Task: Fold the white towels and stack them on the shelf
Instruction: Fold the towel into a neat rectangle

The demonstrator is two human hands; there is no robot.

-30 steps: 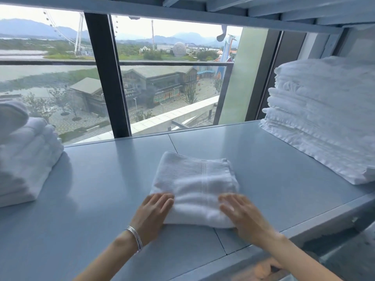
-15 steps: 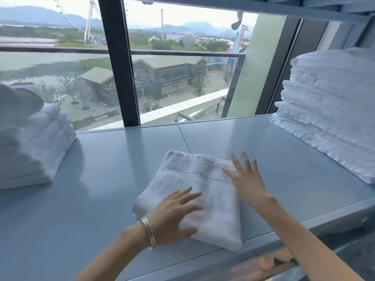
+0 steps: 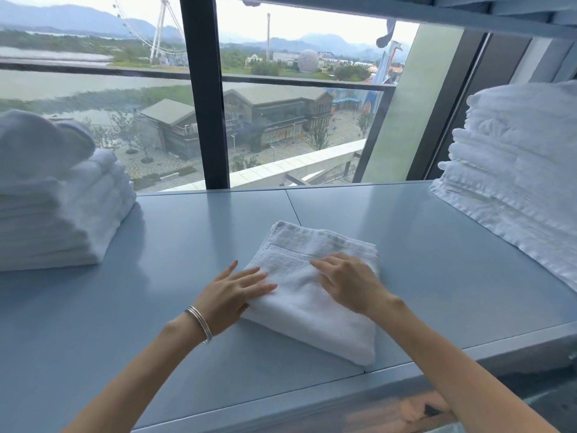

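A folded white towel (image 3: 315, 310) lies on the grey-blue shelf (image 3: 156, 307), turned at an angle, its near corner at the shelf's front edge. My left hand (image 3: 232, 295) rests flat on the towel's left edge, fingers straight, a silver bracelet on the wrist. On top of the towel near its right side lies my right hand (image 3: 349, 281), fingers spread and pointing left. Neither hand grips the cloth.
A stack of folded white towels (image 3: 59, 214) stands at the shelf's left. A taller pile of white towels (image 3: 518, 182) fills the right end. Behind the shelf is a window with a dark upright post (image 3: 203, 95). Another shelf's underside (image 3: 406, 7) runs overhead.
The towel has turned further, its near corner now at the front edge. My right hand moved from the towel's far right edge onto its top; my left hand slid to its left edge.
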